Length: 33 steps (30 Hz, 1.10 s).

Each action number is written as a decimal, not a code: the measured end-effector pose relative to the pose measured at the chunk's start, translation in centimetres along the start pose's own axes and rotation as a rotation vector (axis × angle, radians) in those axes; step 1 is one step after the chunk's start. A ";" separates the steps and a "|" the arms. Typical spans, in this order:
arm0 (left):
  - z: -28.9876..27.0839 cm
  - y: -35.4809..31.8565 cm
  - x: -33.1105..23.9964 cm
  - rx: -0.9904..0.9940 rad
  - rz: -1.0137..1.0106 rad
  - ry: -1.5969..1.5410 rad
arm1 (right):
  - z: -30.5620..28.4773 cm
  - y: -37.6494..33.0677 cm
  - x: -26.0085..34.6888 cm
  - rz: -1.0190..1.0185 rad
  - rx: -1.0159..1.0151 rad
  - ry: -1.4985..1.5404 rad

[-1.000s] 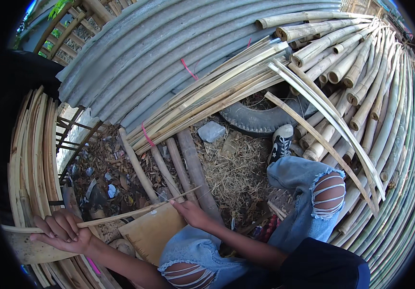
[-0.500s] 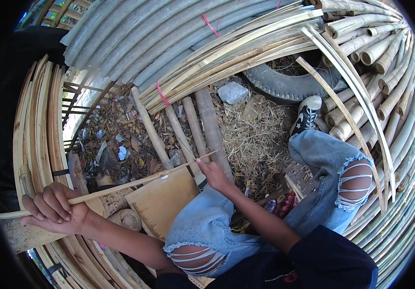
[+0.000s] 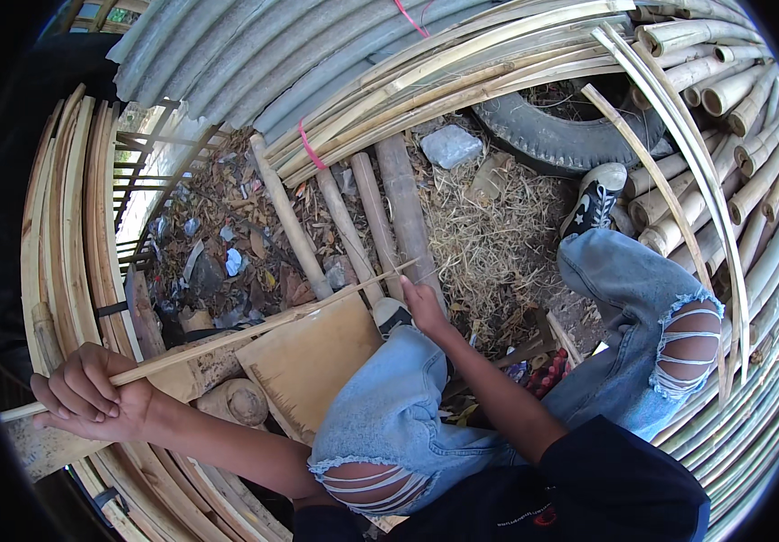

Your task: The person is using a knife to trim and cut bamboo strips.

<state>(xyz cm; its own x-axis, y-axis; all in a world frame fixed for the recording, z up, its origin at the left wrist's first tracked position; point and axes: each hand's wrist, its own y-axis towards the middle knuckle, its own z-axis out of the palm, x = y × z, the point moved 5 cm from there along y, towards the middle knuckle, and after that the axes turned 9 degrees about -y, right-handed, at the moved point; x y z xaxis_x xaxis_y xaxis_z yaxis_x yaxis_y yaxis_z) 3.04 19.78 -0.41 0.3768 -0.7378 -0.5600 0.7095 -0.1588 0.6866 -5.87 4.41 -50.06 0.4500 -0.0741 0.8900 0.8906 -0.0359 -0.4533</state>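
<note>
A long, thin bamboo strip (image 3: 254, 331) runs slantwise from the lower left up to the middle of the view. My left hand (image 3: 91, 393) is wrapped around it near its left end. Close to the strip's far right tip is my right hand (image 3: 424, 309), its fingers curled together and seen from the back. Whether those fingers touch the strip, or hold something small, is hidden. Under the strip a flat tan board (image 3: 313, 361) lies against my left knee.
Split bamboo bundles stand at the left (image 3: 64, 235) and lie across the back (image 3: 444, 81). Bamboo poles (image 3: 760, 217) are piled on the right, with loose curved strips (image 3: 679, 154) before them. A tire (image 3: 552, 140), a pale stone (image 3: 451, 146), shavings (image 3: 489, 235) and corrugated sheets (image 3: 218, 63) lie ahead.
My right hand has moved right, past its earlier spot on the strip to near the tip. My left hand keeps its grip. The whole view has shifted slightly.
</note>
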 end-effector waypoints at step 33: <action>-0.4 -0.5 -0.2 -0.028 0.012 0.006 | -2.9 0.3 0.0 0.072 -0.199 -0.252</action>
<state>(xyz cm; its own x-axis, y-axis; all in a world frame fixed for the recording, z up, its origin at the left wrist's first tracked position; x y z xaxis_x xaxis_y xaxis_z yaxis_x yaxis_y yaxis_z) 2.84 20.26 -0.83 0.3889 -0.7356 -0.5546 0.7214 -0.1313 0.6800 -5.81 1.51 -50.38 0.5352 0.1648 0.8285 0.8371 -0.2353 -0.4939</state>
